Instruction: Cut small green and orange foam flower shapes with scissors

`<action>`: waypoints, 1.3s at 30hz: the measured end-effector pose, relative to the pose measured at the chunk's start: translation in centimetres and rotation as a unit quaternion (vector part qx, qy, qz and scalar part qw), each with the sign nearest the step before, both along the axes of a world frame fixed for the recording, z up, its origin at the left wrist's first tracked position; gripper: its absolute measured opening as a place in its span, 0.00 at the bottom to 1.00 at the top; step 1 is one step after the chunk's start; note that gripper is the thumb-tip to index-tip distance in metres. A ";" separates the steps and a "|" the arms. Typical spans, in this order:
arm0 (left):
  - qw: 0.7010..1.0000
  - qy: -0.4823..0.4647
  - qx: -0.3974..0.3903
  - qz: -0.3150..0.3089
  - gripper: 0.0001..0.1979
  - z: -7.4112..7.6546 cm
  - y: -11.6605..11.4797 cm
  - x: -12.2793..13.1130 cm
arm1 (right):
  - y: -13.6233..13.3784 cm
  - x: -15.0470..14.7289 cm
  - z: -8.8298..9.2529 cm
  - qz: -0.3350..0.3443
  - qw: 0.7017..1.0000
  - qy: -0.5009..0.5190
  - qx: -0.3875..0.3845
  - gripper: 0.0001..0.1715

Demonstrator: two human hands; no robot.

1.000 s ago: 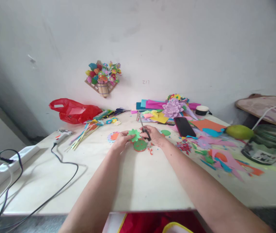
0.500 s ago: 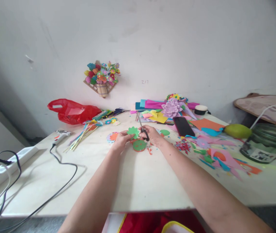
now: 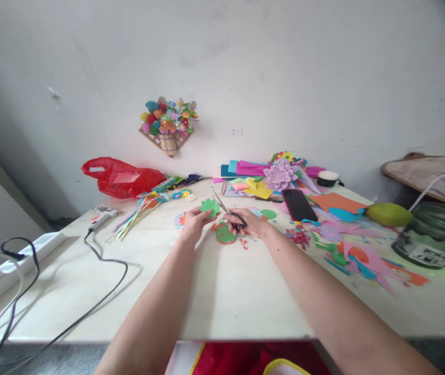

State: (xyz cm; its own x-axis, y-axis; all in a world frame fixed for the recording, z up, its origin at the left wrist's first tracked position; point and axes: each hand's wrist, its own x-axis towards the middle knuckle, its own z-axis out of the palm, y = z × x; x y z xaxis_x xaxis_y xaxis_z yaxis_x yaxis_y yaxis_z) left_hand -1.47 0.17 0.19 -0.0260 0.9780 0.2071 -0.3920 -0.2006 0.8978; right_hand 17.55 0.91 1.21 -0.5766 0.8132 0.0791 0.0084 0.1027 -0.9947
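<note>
Between the fingers of my left hand [image 3: 194, 223] is a green flower-shaped cutout [image 3: 209, 208] with scalloped edges. My right hand [image 3: 250, 223] grips a pair of scissors [image 3: 238, 221] by the dark handles. Their blades point up and to the left, a small distance from the cutout. On the table just below both hands lies a green round piece with an orange rim [image 3: 225, 234]. Small orange scraps [image 3: 244, 243] are scattered beside it. A lilac and orange cutout [image 3: 179, 221] is partly hidden behind my left hand, and a green oval [image 3: 269, 214] lies beyond my right.
To the left are a glue gun [image 3: 102, 217] with a black cable, a white power strip [image 3: 50, 242] and a red plastic bag [image 3: 123, 179]. A phone [image 3: 299, 204], coloured scraps [image 3: 363, 260] and a glass jar [image 3: 433, 239] occupy the right side.
The scissors have tilted further left and moved away from the green cutout, which my left hand has shifted slightly left and up. The whole view has turned a little.
</note>
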 end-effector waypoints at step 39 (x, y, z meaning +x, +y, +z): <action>1.000 0.001 -0.008 -0.012 0.13 0.5 -0.4 0.0 | 0.6 0.4 -0.3 0.022 0.996 -0.079 0.020 0.17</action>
State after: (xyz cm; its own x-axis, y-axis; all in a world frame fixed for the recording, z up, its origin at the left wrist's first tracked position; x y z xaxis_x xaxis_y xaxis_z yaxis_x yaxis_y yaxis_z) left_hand -1.45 -0.18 0.69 -0.0016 0.9813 0.1924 -0.3941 -0.1774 0.9018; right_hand 17.93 1.50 0.92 -0.6191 0.7852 0.0165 0.1594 0.1463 -0.9763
